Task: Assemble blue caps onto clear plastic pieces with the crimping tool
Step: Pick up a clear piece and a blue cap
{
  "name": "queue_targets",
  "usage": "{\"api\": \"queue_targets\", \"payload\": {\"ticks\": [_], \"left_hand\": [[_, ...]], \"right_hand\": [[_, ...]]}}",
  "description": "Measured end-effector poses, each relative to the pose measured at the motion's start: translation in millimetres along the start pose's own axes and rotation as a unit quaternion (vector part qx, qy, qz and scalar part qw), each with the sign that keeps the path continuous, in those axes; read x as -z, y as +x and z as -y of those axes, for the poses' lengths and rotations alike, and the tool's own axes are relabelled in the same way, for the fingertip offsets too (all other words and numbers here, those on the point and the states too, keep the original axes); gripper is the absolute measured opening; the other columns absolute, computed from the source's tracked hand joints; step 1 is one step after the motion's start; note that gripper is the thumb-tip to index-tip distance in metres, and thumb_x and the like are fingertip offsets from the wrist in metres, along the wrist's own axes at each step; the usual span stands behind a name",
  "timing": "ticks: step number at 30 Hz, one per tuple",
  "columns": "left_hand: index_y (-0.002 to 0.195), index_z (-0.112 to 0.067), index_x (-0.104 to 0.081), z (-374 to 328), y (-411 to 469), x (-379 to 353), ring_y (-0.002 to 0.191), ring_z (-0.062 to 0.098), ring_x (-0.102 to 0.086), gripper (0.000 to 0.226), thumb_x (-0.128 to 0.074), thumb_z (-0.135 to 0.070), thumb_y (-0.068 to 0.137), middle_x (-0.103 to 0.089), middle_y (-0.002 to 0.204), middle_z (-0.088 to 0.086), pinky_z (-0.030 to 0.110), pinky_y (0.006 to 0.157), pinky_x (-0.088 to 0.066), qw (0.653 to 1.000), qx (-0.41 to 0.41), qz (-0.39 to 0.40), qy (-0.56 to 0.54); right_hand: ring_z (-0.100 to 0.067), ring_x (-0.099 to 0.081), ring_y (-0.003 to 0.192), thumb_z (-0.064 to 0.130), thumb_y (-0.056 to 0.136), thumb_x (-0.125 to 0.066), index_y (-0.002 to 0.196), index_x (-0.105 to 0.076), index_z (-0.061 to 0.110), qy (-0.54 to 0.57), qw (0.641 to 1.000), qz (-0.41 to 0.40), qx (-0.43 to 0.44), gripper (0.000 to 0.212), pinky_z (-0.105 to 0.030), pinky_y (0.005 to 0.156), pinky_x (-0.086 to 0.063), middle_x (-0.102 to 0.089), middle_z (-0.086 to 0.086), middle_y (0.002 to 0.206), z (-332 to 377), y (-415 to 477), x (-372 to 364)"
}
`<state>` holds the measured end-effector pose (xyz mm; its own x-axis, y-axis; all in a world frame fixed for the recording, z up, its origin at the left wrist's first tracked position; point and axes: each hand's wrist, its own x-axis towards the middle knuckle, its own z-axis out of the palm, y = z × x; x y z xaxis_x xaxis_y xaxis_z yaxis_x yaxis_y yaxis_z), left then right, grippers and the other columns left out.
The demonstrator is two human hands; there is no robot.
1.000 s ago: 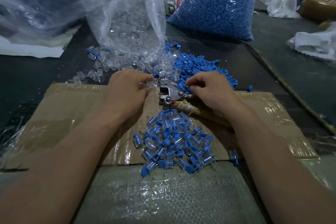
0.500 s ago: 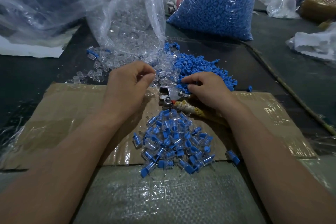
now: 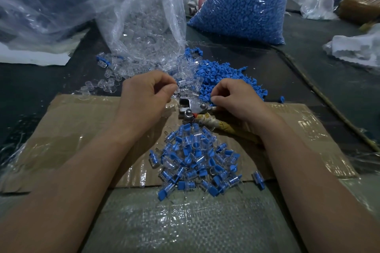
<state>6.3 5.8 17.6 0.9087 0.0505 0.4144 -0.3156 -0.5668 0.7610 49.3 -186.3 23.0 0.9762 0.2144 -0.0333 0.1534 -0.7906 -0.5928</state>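
The left hand [image 3: 144,96] hovers at the near edge of a spill of small clear plastic pieces [image 3: 115,80]; its grip is nearly closed, the thumb and forefinger pinching one clear plastic piece [image 3: 184,88] while the other fingers curl into the palm; the right hand [image 3: 238,100] sits just beside it, fingers curled with their tips at the near edge of a loose heap of small blue plastic caps [image 3: 228,76]; whether that grip has hold of a cap cannot be told, as the thumb is hidden under the hand; between the two hands lies the metal crimping tool [image 3: 191,107], its steel head pointing towards the left hand and its handles, wrapped in yellowish cloth, running under the right wrist; the tool rests on a flat brown cardboard sheet [image 3: 82,129] patched with shiny tape; just in front of the tool, nearer the person, sits a pile of finished clear pieces with blue caps fitted [image 3: 195,160], with one stray finished piece [image 3: 258,178] off to its right; a woven plastic sheet [image 3: 185,222] overlaps the cardboard's near edge; behind the spill stands an open crumpled transparent bag of clear pieces [image 3: 144,26], and to its right a full transparent bag of blue caps [image 3: 242,6]; everything lies on the dark bench [image 3: 30,84].
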Motion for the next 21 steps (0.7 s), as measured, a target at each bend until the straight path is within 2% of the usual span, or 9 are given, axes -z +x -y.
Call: {"api": "queue_targets", "payload": {"ticks": [5,8,10,13,15,17,19,21], "left_hand": [[0.090,-0.024,-0.062,-0.9,-0.4,-0.2,0.066,-0.002,-0.057,0.013,-0.062,-0.012,0.085,-0.054,0.068,-0.019,0.011,0.066,-0.046,1.000,-0.002,0.010,0.003],[0.082,-0.027,-0.062,-1.4,-1.3,-0.6,0.062,-0.001,-0.059,0.015,-0.063,-0.012,0.085,-0.057,0.067,-0.017,0.008,0.061,-0.049,1.000,0.006,0.014,-0.007],[0.076,-0.032,-0.059,-1.2,-1.1,-0.1,0.059,-0.002,-0.061,0.022,-0.063,-0.011,0.084,-0.060,0.068,-0.014,0.006,0.060,-0.049,0.999,0.031,0.017,-0.041],[0.077,-0.027,-0.062,-1.4,-0.6,0.1,0.060,0.001,-0.065,0.021,-0.063,-0.007,0.083,-0.066,0.070,-0.004,0.011,0.059,-0.051,0.989,0.086,0.019,-0.123],[0.078,-0.022,-0.064,-2.8,-0.4,0.7,0.061,0.007,-0.067,0.018,-0.064,-0.004,0.082,-0.068,0.069,0.001,0.015,0.060,-0.054,0.978,0.116,0.018,-0.175],[0.079,-0.017,-0.065,-4.3,-0.5,1.6,0.061,0.010,-0.067,0.015,-0.064,-0.002,0.080,-0.069,0.069,0.003,0.017,0.059,-0.054,0.965,0.141,0.022,-0.218],[0.080,-0.014,-0.065,-5.8,-0.4,3.2,0.060,0.010,-0.067,0.012,-0.064,-0.002,0.080,-0.069,0.070,0.005,0.017,0.057,-0.054,0.956,0.160,0.026,-0.245],[0.080,-0.012,-0.065,-8.2,-0.6,4.4,0.059,0.009,-0.066,0.011,-0.063,-0.001,0.080,-0.069,0.071,0.006,0.016,0.056,-0.053,0.951,0.165,0.031,-0.258]], "right_hand": [[0.003,-0.052,0.075,0.021,0.085,-0.063,0.086,-0.063,0.030,0.018,0.999,0.029,-0.011,0.009,-0.015,0.065,-0.039,-0.055,0.019,0.077,3.1,2.1,4.3],[-0.003,-0.056,0.076,0.017,0.083,-0.064,0.072,-0.063,0.029,0.025,0.999,0.024,-0.027,0.017,-0.020,0.068,-0.044,-0.059,0.015,0.073,6.1,4.7,0.8],[-0.002,-0.056,0.075,0.015,0.083,-0.063,0.071,-0.062,0.029,0.007,1.000,0.009,-0.019,0.018,-0.019,0.068,-0.046,-0.058,0.015,0.073,6.1,4.5,-3.1],[-0.001,-0.053,0.075,0.015,0.085,-0.059,0.084,-0.064,0.022,-0.016,0.999,-0.029,0.014,0.008,-0.018,0.068,-0.044,-0.053,0.017,0.076,2.5,2.7,-4.4],[0.000,-0.052,0.075,0.014,0.088,-0.057,0.087,-0.059,0.025,0.018,0.997,-0.067,0.032,0.011,-0.014,0.068,-0.042,-0.052,0.016,0.079,0.3,1.0,-2.2],[0.002,-0.049,0.066,0.013,0.090,-0.055,0.091,-0.058,0.029,0.087,0.990,-0.105,0.040,0.015,-0.007,0.058,-0.040,-0.053,0.014,0.077,2.2,-2.2,3.2],[0.001,-0.048,0.056,0.011,0.091,-0.054,0.088,-0.061,0.030,0.163,0.978,-0.121,0.047,0.021,-0.010,0.053,-0.041,-0.057,0.012,0.073,6.9,-7.9,9.9],[0.001,-0.053,0.057,0.006,0.089,-0.055,0.082,-0.062,0.027,0.219,0.966,-0.121,0.061,0.023,-0.013,0.054,-0.046,-0.061,0.008,0.073,12.8,-14.5,15.0]]}}
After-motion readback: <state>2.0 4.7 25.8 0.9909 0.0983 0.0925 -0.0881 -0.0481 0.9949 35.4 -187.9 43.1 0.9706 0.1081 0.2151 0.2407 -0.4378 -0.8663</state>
